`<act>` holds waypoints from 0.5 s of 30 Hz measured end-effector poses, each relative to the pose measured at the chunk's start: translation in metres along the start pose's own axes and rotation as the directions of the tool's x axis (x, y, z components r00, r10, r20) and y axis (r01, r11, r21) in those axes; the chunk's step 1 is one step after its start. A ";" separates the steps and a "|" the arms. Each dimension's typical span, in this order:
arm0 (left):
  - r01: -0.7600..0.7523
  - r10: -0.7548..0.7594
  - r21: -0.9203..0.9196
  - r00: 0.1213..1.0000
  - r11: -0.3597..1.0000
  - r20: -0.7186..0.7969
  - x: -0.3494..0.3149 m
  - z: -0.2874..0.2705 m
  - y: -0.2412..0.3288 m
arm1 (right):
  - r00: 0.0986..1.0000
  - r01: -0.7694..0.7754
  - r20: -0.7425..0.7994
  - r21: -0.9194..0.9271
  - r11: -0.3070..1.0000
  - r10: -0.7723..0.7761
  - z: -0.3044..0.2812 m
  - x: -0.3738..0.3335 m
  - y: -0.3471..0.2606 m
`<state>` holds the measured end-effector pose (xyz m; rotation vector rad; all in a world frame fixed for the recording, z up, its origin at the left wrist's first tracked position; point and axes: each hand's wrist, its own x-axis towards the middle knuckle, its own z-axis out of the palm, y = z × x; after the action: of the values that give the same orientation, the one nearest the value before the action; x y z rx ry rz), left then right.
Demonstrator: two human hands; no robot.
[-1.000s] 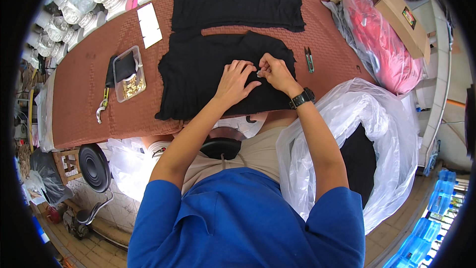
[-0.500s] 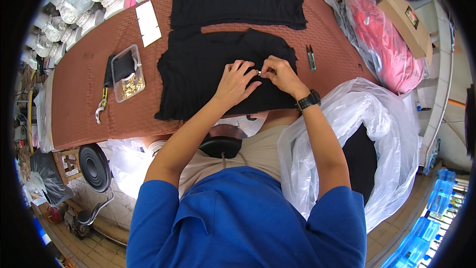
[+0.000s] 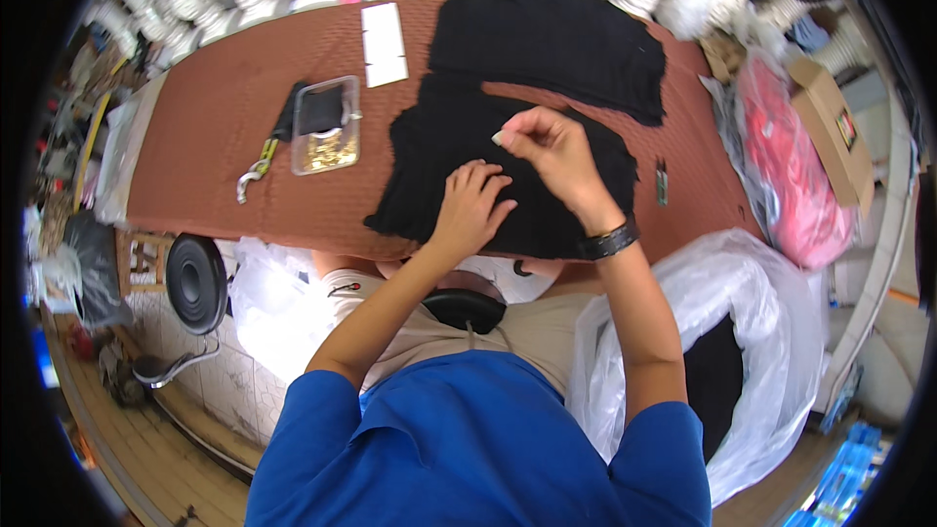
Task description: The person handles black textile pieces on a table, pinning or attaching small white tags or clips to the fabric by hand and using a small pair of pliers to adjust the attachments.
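Observation:
A black knit fabric piece (image 3: 415, 161) lies spread on the brown table in front of me. My left hand (image 3: 472, 205) rests flat on it with its fingers a little spread. Above the fabric my right hand (image 3: 554, 154) is raised, thumb and fingertips pinched on a small whitish piece (image 3: 498, 138), too small to name more closely. Left of the fabric stands a clear plastic box (image 3: 355, 132) holding small gold-coloured metal pieces (image 3: 327, 153) and something black.
A second black fabric piece (image 3: 547, 44) lies beyond the first. Around them are a white card (image 3: 385, 44), a yellow-and-silver hand tool (image 3: 257, 171) and green-handled thread snips (image 3: 662, 183). A plastic bag (image 3: 781, 361) with black cloth stands at my right; bagged pink cloth (image 3: 786, 161) lies farther back.
My right hand has lifted off the fabric, carrying the small whitish piece up and away from my left hand. My left hand stays on the fabric. The whole view has shifted.

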<state>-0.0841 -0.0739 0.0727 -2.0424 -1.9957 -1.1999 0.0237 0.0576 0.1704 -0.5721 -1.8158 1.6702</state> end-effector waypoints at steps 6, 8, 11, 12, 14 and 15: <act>0.049 -0.043 -0.126 0.998 0.991 0.049 -0.029 -0.001 -0.021 | 0.992 -0.040 0.112 -0.123 0.992 0.053 0.138 0.048 0.038; 0.066 -0.066 -0.163 0.998 0.984 0.008 -0.031 0.012 -0.025 | 0.983 -0.168 0.055 -0.101 0.981 0.174 0.162 0.070 0.060; 0.054 -0.054 0.048 0.999 0.997 -0.002 -0.028 0.009 -0.019 | 0.961 -0.273 -0.035 0.009 0.962 0.273 0.190 0.091 0.077; 0.054 -0.054 0.042 0.999 0.998 -0.004 -0.026 0.009 -0.018 | 0.961 -0.266 -0.076 -0.021 0.964 0.264 0.196 0.097 0.084; 0.060 -0.060 0.025 0.998 0.998 -0.012 -0.024 0.009 -0.018 | 0.957 -0.261 -0.156 -0.086 0.962 0.245 0.208 0.105 0.097; 0.051 -0.050 0.034 0.998 0.998 -0.047 -0.023 0.009 -0.018 | 0.947 -0.289 -0.177 -0.108 0.951 0.267 0.212 0.108 0.102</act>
<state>-0.0922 -0.0850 0.0452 -1.9410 -2.0439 -1.2007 -0.2075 -0.0136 0.0788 -1.0341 -1.8012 1.6335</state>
